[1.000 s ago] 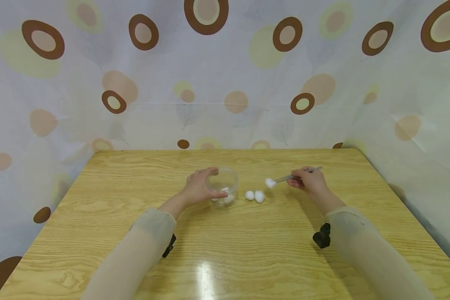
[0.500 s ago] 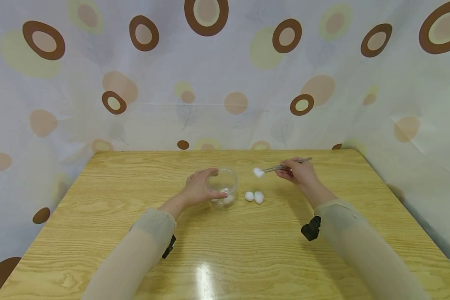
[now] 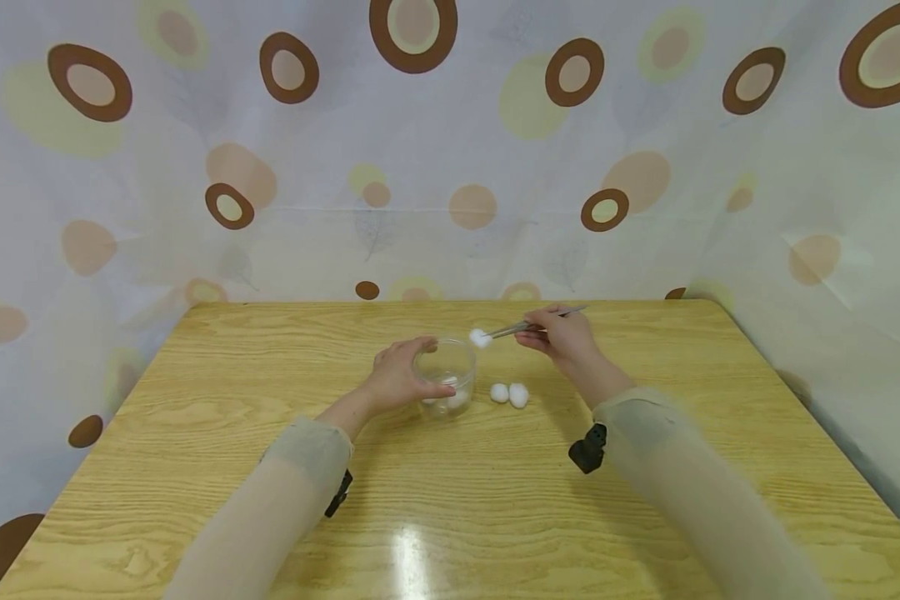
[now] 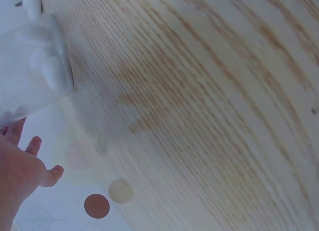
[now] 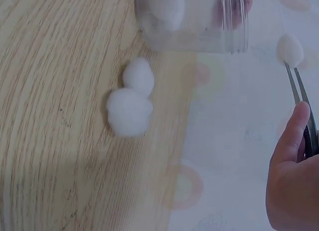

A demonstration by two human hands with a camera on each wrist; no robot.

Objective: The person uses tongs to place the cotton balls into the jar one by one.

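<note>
My left hand [image 3: 401,375] grips a clear round plastic jar [image 3: 461,367], thumb at the near side and fingers around the far side. Several white cotton balls [image 4: 52,69] lie in the bottom of the jar, seen through its wall. In my right hand [image 3: 566,337] are metal tweezers [image 3: 512,329], pinched between thumb and fingers. Their tips hold one cotton ball [image 5: 290,50] in the air, just right of the jar's rim and slightly above it in the head view. Two more cotton balls [image 5: 128,111] sit side by side on the wood, right of the jar.
The wooden table [image 3: 270,483] runs back to a patterned curtain [image 3: 420,242] hanging behind it and along both sides. A black wrist camera [image 3: 588,450] is strapped under the right sleeve, and another [image 3: 339,493] under the left.
My right hand has moved left and a little away from me, carrying the tweezers and cotton ball from right of the two loose balls to beside the jar's rim. The left hand and jar stay put.
</note>
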